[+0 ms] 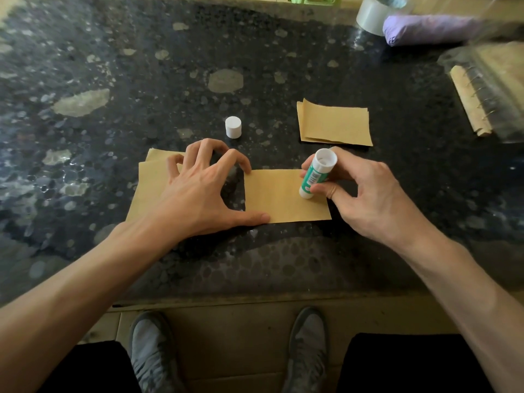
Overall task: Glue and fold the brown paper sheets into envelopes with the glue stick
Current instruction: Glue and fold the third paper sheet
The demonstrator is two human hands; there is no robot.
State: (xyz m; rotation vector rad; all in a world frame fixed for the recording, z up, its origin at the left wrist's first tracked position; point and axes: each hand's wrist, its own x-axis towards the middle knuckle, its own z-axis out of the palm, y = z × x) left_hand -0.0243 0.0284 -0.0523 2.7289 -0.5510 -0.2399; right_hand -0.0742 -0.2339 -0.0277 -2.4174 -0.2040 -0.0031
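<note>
One brown sheet [279,198], left hand [195,191] spread pinning its left edge, right hand [368,194] gripping glue stick [315,177] (cap [233,127] apart)

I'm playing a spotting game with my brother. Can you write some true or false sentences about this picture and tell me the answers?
1. The right hand holds the glue stick. True.
2. The white cap is on the glue stick. False: the cap stands by itself on the table, just past the left hand, and the stick's top is open.
3. The left hand's thumb touches the middle brown sheet. True.
4. The stack of brown sheets lies under the right hand. False: the stack lies apart, farther back on the table, and no hand touches it.
</note>
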